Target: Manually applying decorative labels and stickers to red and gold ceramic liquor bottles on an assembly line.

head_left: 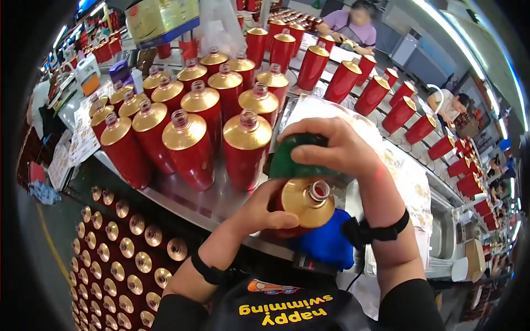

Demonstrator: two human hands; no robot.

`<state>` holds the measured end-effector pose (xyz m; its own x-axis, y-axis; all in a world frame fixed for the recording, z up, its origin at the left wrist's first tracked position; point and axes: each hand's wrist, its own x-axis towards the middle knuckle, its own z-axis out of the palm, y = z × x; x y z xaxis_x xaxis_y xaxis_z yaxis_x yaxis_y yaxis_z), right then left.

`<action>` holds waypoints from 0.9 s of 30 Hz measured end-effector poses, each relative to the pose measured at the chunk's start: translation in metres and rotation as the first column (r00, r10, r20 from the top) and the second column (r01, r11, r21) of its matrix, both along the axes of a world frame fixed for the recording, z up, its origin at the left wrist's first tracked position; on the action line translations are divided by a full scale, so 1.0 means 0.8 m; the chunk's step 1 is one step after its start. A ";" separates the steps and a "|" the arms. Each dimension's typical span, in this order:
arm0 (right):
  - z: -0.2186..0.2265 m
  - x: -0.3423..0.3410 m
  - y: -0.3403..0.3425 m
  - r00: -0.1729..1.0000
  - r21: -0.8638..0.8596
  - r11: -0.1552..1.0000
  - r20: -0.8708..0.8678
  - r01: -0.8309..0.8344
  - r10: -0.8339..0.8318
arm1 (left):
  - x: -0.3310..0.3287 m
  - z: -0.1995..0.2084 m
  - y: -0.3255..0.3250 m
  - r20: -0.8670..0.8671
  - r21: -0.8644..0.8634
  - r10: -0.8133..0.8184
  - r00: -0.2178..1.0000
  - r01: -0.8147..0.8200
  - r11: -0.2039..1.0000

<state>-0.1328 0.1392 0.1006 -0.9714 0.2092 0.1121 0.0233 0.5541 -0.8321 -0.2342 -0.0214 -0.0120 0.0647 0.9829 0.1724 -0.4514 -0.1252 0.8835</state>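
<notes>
A red bottle [301,205] with a gold shoulder and an uncapped, clear neck is tilted just in front of me. My left hand [262,212] is wrapped round its side, the thumb lying along the gold part. Just beyond the bottle, my right hand [334,146] grips a dark green piece [291,165], fingers over its top and thumb across its near face. Its exact kind I cannot make out, nor whether it touches the bottle. A bunched blue cloth [334,240] lies close by the bottle, under my right forearm.
Several similar uncapped bottles [190,146] stand on the metal table to the left. More bottles [127,248] fill the floor area below it. Beyond the white sheets [408,193], a row of bottles [400,116] runs along a line. A person [353,27] works across it.
</notes>
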 end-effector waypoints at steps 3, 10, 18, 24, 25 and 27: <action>-0.019 0.017 0.000 0.992 -0.057 0.991 0.008 0.123 -0.122 | 0.000 -0.002 0.000 -0.019 0.008 0.033 0.999 -0.033 0.999; -0.051 0.054 0.002 0.940 -0.139 0.939 -0.095 0.314 -0.328 | 0.006 -0.004 0.004 0.006 0.011 0.026 1.000 -0.026 1.000; -0.068 0.075 -0.009 0.891 -0.319 0.878 -0.164 0.357 -0.422 | 0.005 -0.006 0.005 -0.027 0.022 0.029 0.999 -0.029 0.999; -0.080 0.103 -0.023 0.740 -0.237 0.787 -0.269 0.569 -0.616 | 0.008 -0.005 0.005 -0.048 0.049 0.063 0.997 -0.060 0.997; -0.079 0.110 -0.028 0.756 -0.227 0.794 -0.244 0.565 -0.607 | 0.010 -0.003 0.004 -0.043 0.059 0.078 0.996 -0.076 0.995; -0.075 0.124 -0.040 0.761 0.245 0.889 -0.629 0.386 -0.157 | 0.013 -0.001 0.002 -0.058 0.033 0.119 0.991 -0.118 0.993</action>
